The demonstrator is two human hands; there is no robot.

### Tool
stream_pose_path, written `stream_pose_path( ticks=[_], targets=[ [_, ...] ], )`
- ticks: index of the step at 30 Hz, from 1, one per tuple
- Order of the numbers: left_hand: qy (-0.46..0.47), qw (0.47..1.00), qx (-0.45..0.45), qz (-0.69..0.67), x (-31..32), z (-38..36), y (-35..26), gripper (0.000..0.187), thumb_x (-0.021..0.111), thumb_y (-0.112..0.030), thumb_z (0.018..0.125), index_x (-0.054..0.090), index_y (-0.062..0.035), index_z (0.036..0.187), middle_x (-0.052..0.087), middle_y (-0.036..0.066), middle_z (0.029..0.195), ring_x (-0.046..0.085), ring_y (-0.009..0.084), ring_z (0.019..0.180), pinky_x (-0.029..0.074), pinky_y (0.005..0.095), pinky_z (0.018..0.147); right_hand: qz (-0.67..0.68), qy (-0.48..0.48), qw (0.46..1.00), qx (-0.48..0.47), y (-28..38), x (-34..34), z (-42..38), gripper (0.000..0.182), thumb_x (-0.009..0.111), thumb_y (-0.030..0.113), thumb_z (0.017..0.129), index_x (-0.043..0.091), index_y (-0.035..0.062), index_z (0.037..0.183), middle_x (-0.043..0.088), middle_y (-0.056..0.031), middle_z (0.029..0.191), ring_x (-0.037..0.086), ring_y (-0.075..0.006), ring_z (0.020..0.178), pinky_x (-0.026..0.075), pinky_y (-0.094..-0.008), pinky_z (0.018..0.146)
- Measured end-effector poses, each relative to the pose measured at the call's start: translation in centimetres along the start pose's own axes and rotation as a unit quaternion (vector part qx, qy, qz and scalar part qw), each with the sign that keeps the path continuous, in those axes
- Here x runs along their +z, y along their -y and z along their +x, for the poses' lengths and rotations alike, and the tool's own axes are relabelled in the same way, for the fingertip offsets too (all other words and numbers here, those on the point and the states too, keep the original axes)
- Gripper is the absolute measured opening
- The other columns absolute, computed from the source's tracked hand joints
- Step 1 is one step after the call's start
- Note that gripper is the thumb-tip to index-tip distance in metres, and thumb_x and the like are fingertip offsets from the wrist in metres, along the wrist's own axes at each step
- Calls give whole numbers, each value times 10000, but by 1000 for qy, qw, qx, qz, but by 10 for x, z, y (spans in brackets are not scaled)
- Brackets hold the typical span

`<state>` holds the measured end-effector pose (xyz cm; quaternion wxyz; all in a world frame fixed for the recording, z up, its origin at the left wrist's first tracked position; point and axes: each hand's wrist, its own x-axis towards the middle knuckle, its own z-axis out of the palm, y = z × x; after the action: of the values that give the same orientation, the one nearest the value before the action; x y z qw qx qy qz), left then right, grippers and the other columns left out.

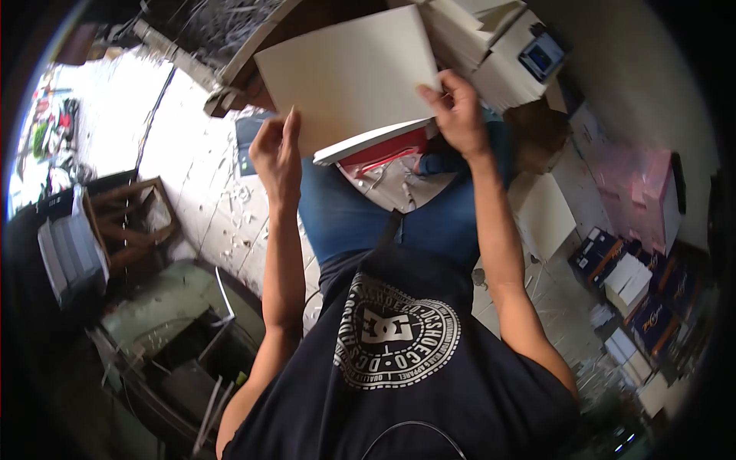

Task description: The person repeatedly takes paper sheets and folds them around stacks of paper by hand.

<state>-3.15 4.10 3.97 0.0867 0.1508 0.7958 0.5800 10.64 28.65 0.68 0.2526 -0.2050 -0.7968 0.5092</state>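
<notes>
A large cream sheet of paper or thin card [353,77] is held up between my two hands, tilted above my knees. My left hand [277,149] pinches its lower left edge, thumb pointing upward. On the opposite side, my right hand [460,115] grips the lower right edge between thumb and fingers. Just beneath the sheet, the white edge [368,141] of another flat thing shows, with a red item [383,156] under it. Most of what lies behind the sheet is hidden.
Stacked cream sheets [494,65] with a phone [541,57] stand at upper right. Paper scraps litter the tiled floor [222,207]. A wooden crate [134,222] is at left, pink-wrapped packs [632,192] and dark boxes [655,318] at right. Chairs [180,368] stand lower left.
</notes>
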Motion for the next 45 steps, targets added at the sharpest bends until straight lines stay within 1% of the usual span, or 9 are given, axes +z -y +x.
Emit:
stream_pose_path(
  ticks=[1, 2, 5, 8, 15, 22, 25, 37, 45],
  targets=[
    [-16, 997, 24, -71, 3, 10, 10, 227, 695, -194, 924, 676, 8, 824, 587, -30, 625, 465, 33, 614, 371, 213, 560, 119, -14, 993, 19, -1, 7, 2, 196, 700, 196, 903, 614, 40, 820, 619, 6, 732, 527, -48, 628, 392, -240, 568],
    [-17, 998, 54, 7, 0, 16, 25, 200, 703, -176, 909, 673, 10, 844, 610, 4, 681, 515, 75, 629, 407, 242, 580, 234, -28, 971, 37, -2, 14, 5, 192, 684, 173, 921, 614, 26, 819, 611, 25, 715, 498, -27, 614, 373, -216, 550],
    [-140, 953, 183, 196, 8, 8, 41, 158, 720, -175, 890, 670, -25, 889, 650, 88, 810, 574, 148, 674, 444, 257, 620, 191, -29, 977, 89, -41, 25, 2, 181, 682, 148, 927, 620, 19, 816, 581, 65, 672, 445, 12, 622, 326, -178, 546],
    [-100, 979, 41, 173, -4, -34, 58, 129, 741, -117, 855, 672, -9, 868, 683, 82, 792, 604, 130, 632, 466, 272, 587, 210, -27, 969, 129, -56, 29, -9, 179, 682, 154, 928, 625, 28, 815, 581, 70, 653, 430, 19, 598, 315, -178, 537],
    [-71, 986, 5, 151, 6, -73, 74, 176, 766, -95, 824, 737, 1, 968, 738, 103, 880, 713, 145, 805, 540, 255, 741, 188, 16, 973, 132, -67, 33, -14, 203, 687, 192, 928, 627, 30, 821, 568, 81, 631, 402, 22, 572, 293, -188, 514],
    [-56, 993, -72, 77, 4, -68, 86, 207, 795, -124, 805, 734, 16, 945, 742, 106, 867, 715, 148, 780, 540, 255, 713, 147, 3, 983, 110, -66, 39, -13, 206, 683, 171, 928, 617, 13, 815, 473, 96, 586, 309, 0, 552, 237, -221, 485],
    [-32, 993, -86, 76, 0, -59, 75, 174, 793, -108, 810, 746, 21, 916, 743, 81, 810, 667, 76, 723, 524, 211, 673, 113, 4, 987, 113, -60, 38, -13, 189, 678, 156, 929, 618, 9, 828, 482, 91, 588, 322, 3, 554, 239, -214, 486],
    [84, 983, -41, 158, -20, -38, 81, 185, 791, -158, 815, 763, -10, 922, 745, 89, 803, 677, 89, 713, 532, 234, 658, 85, 20, 991, 105, -66, 39, -12, 188, 670, 163, 935, 622, 5, 846, 491, 65, 572, 337, 1, 541, 254, -226, 479],
    [79, 987, -18, 139, -20, -40, 87, 165, 780, -133, 822, 760, -13, 933, 747, 92, 833, 685, 94, 746, 539, 237, 685, 136, -1, 987, 87, -77, 48, -15, 177, 666, 150, 938, 613, 25, 826, 467, 91, 575, 307, 6, 533, 219, -226, 475]
  ],
)
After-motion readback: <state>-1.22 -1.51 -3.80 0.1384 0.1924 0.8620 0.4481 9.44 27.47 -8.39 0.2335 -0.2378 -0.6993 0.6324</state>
